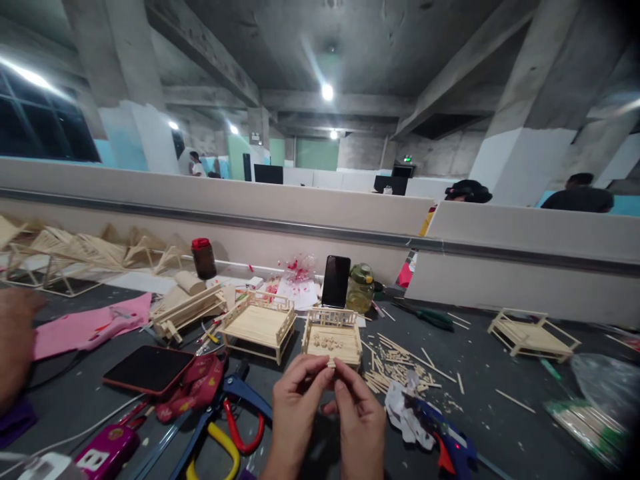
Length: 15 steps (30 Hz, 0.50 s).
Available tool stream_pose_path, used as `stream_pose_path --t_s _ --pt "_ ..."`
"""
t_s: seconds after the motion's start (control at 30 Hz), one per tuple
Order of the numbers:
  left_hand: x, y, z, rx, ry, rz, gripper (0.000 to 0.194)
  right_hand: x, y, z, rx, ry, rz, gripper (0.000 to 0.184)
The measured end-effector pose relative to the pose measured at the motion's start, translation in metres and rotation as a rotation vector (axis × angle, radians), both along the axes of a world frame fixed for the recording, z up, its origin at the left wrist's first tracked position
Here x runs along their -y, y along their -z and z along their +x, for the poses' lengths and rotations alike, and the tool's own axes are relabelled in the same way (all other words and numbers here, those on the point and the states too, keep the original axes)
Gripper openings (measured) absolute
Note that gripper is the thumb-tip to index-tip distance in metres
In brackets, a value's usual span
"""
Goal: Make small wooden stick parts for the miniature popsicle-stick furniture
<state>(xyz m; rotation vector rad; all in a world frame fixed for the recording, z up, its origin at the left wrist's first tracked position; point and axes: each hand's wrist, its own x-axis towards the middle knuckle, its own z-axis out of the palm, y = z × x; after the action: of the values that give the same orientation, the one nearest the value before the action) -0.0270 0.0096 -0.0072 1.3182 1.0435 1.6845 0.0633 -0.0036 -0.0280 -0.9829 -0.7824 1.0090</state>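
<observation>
My left hand (301, 395) and my right hand (357, 413) meet at the front middle, fingertips pinched together. Between them is a tiny piece of pale wood (331, 362), too small to make out its exact shape. Just beyond my fingertips stands a miniature bed-like frame (334, 320) of wooden sticks with a railing, and several small wood bits (325, 343) lie on its platform. My fingers hide its front edge. To its left is a similar railed stick model (257, 325). Loose wooden sticks and cut pieces (395, 363) are scattered to the right.
A blue glue gun (445, 433) rests by crumpled paper (407, 413) on the right. Pliers (220, 400), scissors (233, 447) and a phone (149, 369) lie left. Another person's hand (17, 340) is at the left edge. An upright phone (335, 281) and a jar (361, 290) stand behind.
</observation>
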Motion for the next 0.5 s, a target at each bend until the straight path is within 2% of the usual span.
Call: stream_pose_path --t_s 0.3,0.5 --pt "-0.002 0.004 -0.001 -0.021 0.018 0.034 0.011 0.0 0.007 -0.001 0.028 0.031 0.0 0.034" --pt "0.0 0.002 -0.002 -0.142 -0.037 0.123 0.012 0.001 -0.004 0.0 -0.103 -0.039 -0.005 0.033"
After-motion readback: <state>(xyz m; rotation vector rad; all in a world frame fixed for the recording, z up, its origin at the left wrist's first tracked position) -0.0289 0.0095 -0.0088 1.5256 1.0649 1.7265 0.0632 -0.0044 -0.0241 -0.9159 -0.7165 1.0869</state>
